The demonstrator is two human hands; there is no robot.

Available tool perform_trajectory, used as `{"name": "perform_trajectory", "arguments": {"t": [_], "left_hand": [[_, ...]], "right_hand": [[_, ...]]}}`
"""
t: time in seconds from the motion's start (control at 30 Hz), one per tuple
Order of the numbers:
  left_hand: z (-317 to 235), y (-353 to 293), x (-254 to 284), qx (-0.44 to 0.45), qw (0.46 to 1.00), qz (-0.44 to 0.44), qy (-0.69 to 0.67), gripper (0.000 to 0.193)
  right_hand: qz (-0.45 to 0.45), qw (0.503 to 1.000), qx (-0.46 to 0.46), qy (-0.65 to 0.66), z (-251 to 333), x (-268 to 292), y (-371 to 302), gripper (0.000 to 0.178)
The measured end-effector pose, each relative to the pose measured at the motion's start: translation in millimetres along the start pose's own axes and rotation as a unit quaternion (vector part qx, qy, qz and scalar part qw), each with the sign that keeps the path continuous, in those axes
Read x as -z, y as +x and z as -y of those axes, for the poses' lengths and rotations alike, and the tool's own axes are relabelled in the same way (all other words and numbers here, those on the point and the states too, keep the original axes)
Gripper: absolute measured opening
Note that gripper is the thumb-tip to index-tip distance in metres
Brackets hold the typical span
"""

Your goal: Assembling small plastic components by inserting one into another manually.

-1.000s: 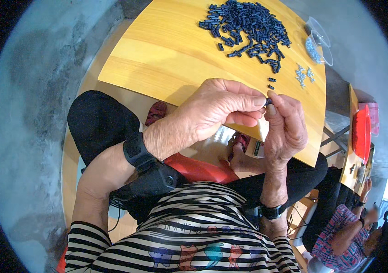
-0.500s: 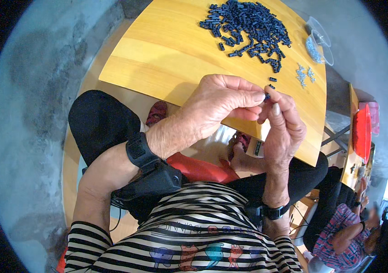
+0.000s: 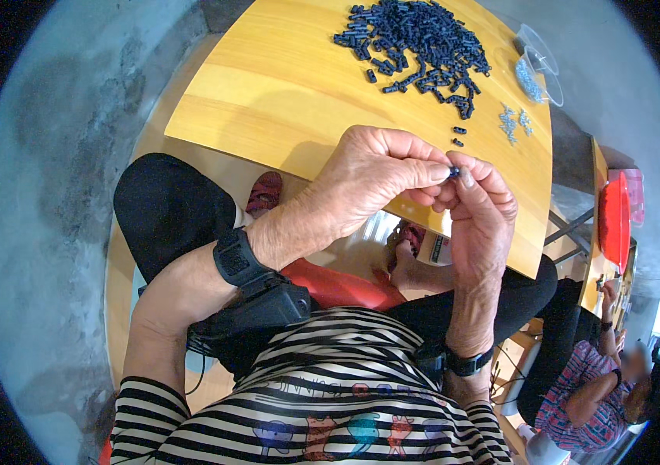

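Note:
Over the table's near right part, my left hand (image 3: 388,167) and my right hand (image 3: 483,205) meet fingertip to fingertip. Both are closed in a pinch on one small dark plastic piece (image 3: 454,173), mostly covered by the fingers. Just beyond them, two small black plastic pieces (image 3: 459,130) lie on the wood. Farther off spreads a big heap of similar black plastic pieces (image 3: 423,39), with strings of them trailing toward my hands. Small silvery screw-like parts (image 3: 508,124) lie in a loose group to the right.
The yellow wooden table (image 3: 268,85) ends close in front of my knees. A clear plastic tub (image 3: 531,81) holding small silvery parts stands at its right edge. Farther right are a red basin (image 3: 615,221) and another seated person (image 3: 578,387) at a second table.
My right thumb and fingers have shifted and closed against the dark piece, which now shows more between my fingertips. The view has moved slightly. The other person's arm is raised differently.

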State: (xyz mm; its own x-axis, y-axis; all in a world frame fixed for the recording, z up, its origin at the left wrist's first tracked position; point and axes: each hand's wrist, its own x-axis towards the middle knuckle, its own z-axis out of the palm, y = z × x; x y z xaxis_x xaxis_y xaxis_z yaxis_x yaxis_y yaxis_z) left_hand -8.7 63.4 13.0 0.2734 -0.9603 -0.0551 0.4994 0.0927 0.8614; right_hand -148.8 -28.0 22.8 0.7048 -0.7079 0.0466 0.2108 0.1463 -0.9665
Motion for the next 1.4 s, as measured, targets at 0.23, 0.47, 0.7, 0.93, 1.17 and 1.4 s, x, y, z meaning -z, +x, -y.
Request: {"name": "perform_trajectory", "arguments": {"t": [0.23, 0.47, 0.7, 0.93, 1.17, 1.4], "left_hand": [[0.0, -2.0, -1.1, -0.028, 0.999, -0.011, 0.038, 0.014], [-1.0, -0.7, -3.3, -0.035, 0.998, -0.019, 0.043, 0.014], [0.8, -1.7, -3.2, -0.04, 0.998, -0.023, 0.048, 0.015], [0.8, -3.8, -5.4, -0.059, 0.997, -0.033, 0.048, 0.016], [8.5, -3.2, -5.4, -0.06, 0.996, -0.046, 0.047, 0.016], [7.4, 3.4, -3.2, -0.06, 0.997, -0.025, 0.038, 0.016]], "right_hand": [[0.01, 0.999, -0.01, 0.031, -5.6, 4.4, 0.8, 0.021], [-0.02, 0.992, -0.029, 0.118, -5.9, -5.1, -0.7, 0.021], [-0.004, 0.994, -0.014, 0.106, -4.9, -5.1, -1.3, 0.022], [-0.032, 0.996, 0.015, 0.08, -10.3, -4.5, -1.4, 0.021], [-0.033, 0.998, 0.008, 0.052, -11.9, -9.0, -2.2, 0.019], [-0.045, 0.989, 0.001, 0.138, -11.3, -14.2, -4.0, 0.02]]}}
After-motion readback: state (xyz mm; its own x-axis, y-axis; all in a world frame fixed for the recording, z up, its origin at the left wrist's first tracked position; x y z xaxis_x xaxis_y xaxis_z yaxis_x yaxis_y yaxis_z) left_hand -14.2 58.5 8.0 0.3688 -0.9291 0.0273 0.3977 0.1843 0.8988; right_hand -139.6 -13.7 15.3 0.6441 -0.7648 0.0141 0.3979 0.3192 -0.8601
